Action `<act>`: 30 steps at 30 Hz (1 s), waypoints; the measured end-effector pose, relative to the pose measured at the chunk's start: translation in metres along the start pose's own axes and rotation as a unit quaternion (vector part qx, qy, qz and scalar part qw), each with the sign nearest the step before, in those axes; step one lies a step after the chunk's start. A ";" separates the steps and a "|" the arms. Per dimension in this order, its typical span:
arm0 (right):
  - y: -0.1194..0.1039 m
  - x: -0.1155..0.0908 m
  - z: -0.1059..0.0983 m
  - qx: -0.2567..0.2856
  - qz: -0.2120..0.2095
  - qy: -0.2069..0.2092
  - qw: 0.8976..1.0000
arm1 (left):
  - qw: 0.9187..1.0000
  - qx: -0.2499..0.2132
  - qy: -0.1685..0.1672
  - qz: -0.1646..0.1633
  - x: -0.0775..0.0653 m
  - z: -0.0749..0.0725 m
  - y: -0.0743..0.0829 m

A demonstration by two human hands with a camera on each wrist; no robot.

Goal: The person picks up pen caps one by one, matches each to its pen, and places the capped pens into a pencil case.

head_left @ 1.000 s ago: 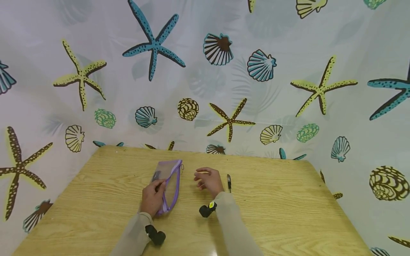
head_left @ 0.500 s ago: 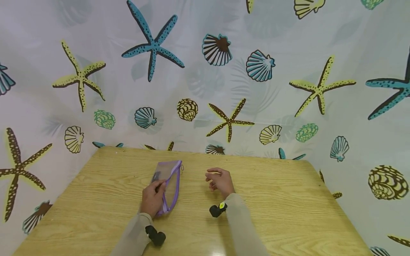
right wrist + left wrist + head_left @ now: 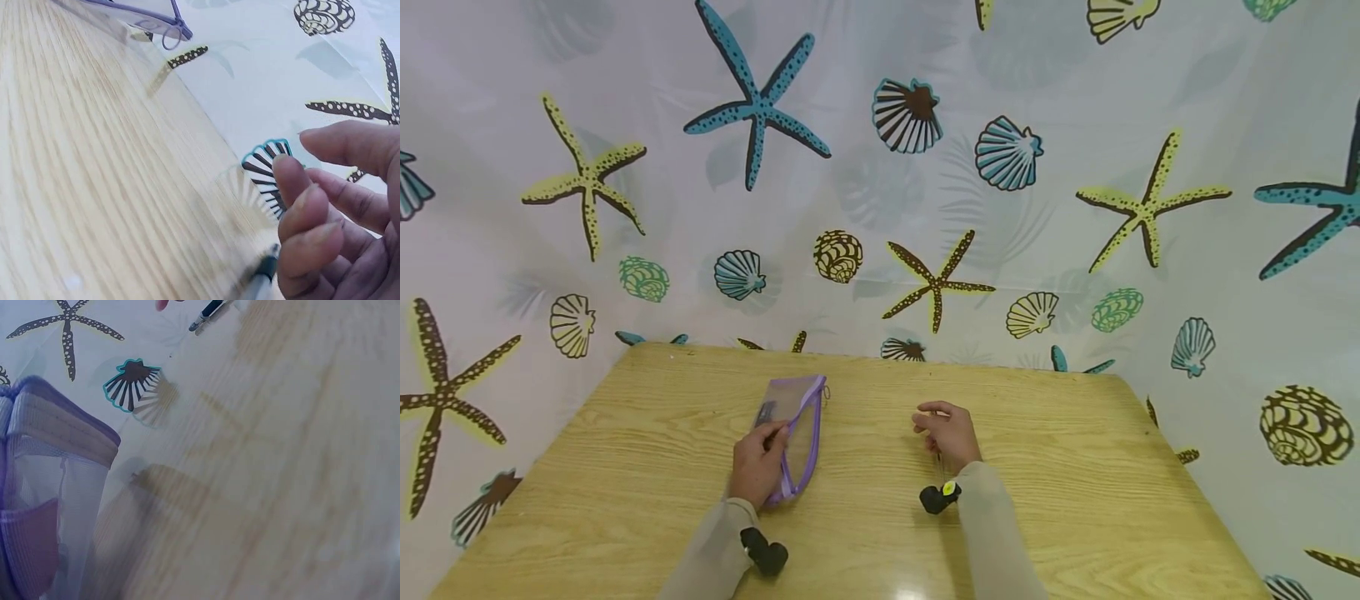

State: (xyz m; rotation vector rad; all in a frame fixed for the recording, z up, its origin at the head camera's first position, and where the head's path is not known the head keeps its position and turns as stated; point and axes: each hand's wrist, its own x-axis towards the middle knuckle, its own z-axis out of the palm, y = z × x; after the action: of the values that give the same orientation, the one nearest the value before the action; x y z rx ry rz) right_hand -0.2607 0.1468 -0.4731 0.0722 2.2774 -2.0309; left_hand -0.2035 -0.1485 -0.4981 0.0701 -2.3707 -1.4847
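A see-through mesh pouch with purple edging (image 3: 786, 395) lies on the left part of the table, its long side gaping. My left hand (image 3: 756, 468) pinches one edge of that opening between thumb and fingers. Inside the pouch a small dark item (image 3: 766, 412) shows through the mesh. My right hand (image 3: 952, 435) hovers over a pen (image 3: 262, 275), fingers loosely bent and holding nothing. The pen, dark with a clear barrel, is mostly covered by the hand in the head view; its tip end (image 3: 209, 312) also appears in the left wrist view.
The wooden table (image 3: 1075, 483) reaches back to a hanging white sheet (image 3: 865, 192) printed with starfish and shells, which also runs along both sides. A small ring (image 3: 172, 36) hangs from the pouch's far corner. Each wrist wears a black camera (image 3: 940, 498).
My right hand has moved to the right, away from the pouch, and now sits over the pen. My left hand and the pouch have stayed in place.
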 end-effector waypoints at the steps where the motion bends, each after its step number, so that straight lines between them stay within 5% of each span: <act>1: -0.001 -0.001 -0.003 -0.002 0.001 0.003 1.000 | 1.000 -0.001 0.001 0.002 0.000 0.000 0.001; 12: 0.012 0.001 -0.023 -0.055 0.023 0.047 0.997 | 1.000 -0.006 0.004 0.002 0.000 0.001 0.004; 30: 0.023 -0.001 -0.026 -0.151 0.042 0.052 0.986 | 1.000 -0.001 -0.001 -0.008 -0.001 0.002 0.002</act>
State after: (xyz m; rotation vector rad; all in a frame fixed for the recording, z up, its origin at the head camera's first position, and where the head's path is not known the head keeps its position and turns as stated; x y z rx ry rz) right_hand -0.2582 0.1756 -0.4924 0.2525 2.5691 -1.6585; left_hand -0.2031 -0.1458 -0.4972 0.0855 -2.3759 -1.4951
